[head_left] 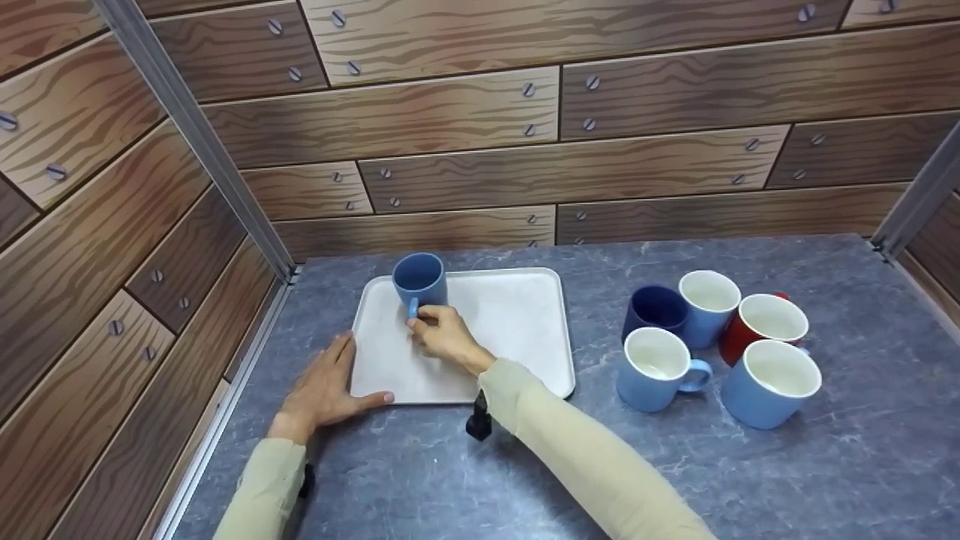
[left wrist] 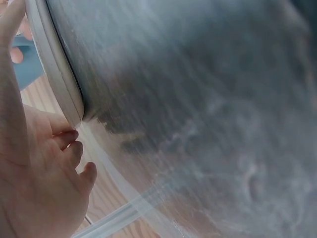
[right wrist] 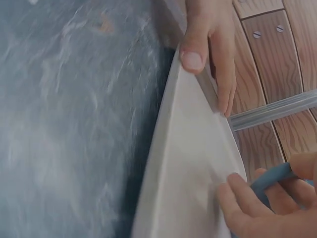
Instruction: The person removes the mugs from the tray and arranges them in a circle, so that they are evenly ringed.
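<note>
A blue mug, blue inside as well, stands at the far left corner of the white rectangular tray. My right hand pinches the mug's handle, which points toward me. In the right wrist view the fingers wrap around that handle. At the tray's near left corner rests my left hand, its fingers along the left edge and its thumb extended over the front rim. The left wrist view shows that hand's fingertips against the outside of the tray edge.
On the right of the grey marbled table several mugs stand close together: a dark blue mug, a red mug with white inside, and light blue mugs with white insides. Wood-patterned walls enclose the back and sides.
</note>
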Available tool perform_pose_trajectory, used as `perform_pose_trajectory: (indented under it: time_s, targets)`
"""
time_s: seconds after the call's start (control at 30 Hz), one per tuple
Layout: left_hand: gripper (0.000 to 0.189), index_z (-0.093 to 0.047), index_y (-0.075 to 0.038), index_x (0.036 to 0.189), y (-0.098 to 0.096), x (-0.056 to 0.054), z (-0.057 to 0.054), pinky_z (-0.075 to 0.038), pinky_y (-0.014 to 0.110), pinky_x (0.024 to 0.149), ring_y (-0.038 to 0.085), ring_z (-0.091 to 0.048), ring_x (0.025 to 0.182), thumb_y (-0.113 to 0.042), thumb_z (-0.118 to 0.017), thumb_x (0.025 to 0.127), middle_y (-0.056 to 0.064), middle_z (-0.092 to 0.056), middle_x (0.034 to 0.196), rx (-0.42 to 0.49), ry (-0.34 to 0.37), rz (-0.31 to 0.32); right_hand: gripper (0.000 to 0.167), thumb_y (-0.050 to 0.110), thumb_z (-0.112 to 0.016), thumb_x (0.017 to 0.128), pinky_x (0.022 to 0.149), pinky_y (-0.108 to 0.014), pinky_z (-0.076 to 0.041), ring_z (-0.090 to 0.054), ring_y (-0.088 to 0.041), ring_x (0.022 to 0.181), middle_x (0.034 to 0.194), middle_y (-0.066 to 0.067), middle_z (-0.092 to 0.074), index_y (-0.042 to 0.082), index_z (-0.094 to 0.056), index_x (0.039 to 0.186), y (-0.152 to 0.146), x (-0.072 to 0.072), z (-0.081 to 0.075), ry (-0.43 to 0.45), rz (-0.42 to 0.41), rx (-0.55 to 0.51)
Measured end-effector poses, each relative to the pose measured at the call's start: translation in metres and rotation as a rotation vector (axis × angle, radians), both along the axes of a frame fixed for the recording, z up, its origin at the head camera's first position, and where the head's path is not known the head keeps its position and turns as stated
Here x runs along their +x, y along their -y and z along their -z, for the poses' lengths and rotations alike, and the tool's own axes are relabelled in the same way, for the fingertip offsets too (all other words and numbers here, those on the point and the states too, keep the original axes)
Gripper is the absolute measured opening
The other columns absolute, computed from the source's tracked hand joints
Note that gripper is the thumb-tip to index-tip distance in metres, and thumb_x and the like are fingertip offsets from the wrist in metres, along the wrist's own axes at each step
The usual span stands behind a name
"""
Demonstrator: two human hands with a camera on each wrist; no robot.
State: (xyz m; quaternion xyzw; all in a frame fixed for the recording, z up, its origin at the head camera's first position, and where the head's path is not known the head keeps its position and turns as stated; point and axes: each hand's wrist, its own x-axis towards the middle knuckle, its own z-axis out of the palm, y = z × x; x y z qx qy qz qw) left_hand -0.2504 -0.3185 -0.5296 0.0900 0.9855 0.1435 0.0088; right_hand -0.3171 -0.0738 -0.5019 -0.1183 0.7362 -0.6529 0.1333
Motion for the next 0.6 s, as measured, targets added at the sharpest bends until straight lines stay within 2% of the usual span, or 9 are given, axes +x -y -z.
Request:
perform_pose_trajectory:
  time_s: [0.13, 0.23, 0.33, 0.5, 0.6]
  targets:
    - [0.133, -0.026, 0.003, 0.167, -0.0004, -0.0002, 0.0007, -0.027, 0.063, 0.131, 0.047, -0.028, 0.160, -0.085, -0.071, 0.078, 0.025, -0.026, 0.174, 0.000, -0.003, 0.003, 0.026, 0.014, -0.064, 0.108, 0.073, -0.028, -0.062, -0.072, -0.023, 0.089, 0.112, -0.031, -0.075, -0.007, -0.074, 0.120, 0.0037, 0.0008, 0.0030, 0.063, 0.056, -0.065]
    - [0.132, -0.026, 0.004, 0.167, -0.0006, -0.0005, 0.0018, -0.029, 0.064, 0.130, 0.048, -0.028, 0.160, -0.085, -0.071, 0.079, 0.025, -0.026, 0.174, -0.003, 0.003, 0.003, 0.025, 0.013, -0.065, 0.108, 0.086, -0.038, -0.066, -0.074, -0.027, 0.095, 0.114, -0.029, -0.076, -0.006, -0.076, 0.118, 0.0052, 0.0013, 0.0046, 0.079, 0.088, -0.090]
    - [0.132, -0.027, 0.003, 0.167, -0.0008, -0.0007, 0.0025, -0.029, 0.064, 0.130, 0.048, -0.028, 0.160, -0.085, -0.070, 0.079, 0.024, -0.026, 0.175, 0.001, 0.004, 0.000, 0.023, 0.010, -0.065, 0.107, 0.092, -0.043, -0.066, -0.077, -0.033, 0.101, 0.115, -0.027, -0.077, -0.007, -0.077, 0.117, 0.0057, 0.0017, 0.0056, 0.055, 0.107, -0.097]
    - [0.132, -0.026, 0.003, 0.167, -0.0012, -0.0004, 0.0010, -0.028, 0.063, 0.130, 0.047, -0.028, 0.160, -0.085, -0.071, 0.079, 0.024, -0.025, 0.175, 0.002, 0.008, -0.001, 0.024, 0.004, -0.062, 0.107, 0.096, -0.045, -0.065, -0.078, -0.040, 0.107, 0.116, -0.026, -0.078, -0.012, -0.075, 0.119, 0.0044, 0.0019, 0.0026, 0.026, 0.097, -0.154]
    - [0.132, -0.026, 0.003, 0.167, -0.0009, -0.0014, -0.0005, -0.028, 0.063, 0.131, 0.048, -0.028, 0.160, -0.085, -0.071, 0.079, 0.025, -0.025, 0.175, -0.001, 0.008, -0.001, 0.024, 0.003, -0.061, 0.108, 0.094, -0.042, -0.066, -0.079, -0.039, 0.105, 0.115, -0.026, -0.078, -0.013, -0.075, 0.118, 0.0019, 0.0021, -0.0030, 0.036, 0.082, -0.209]
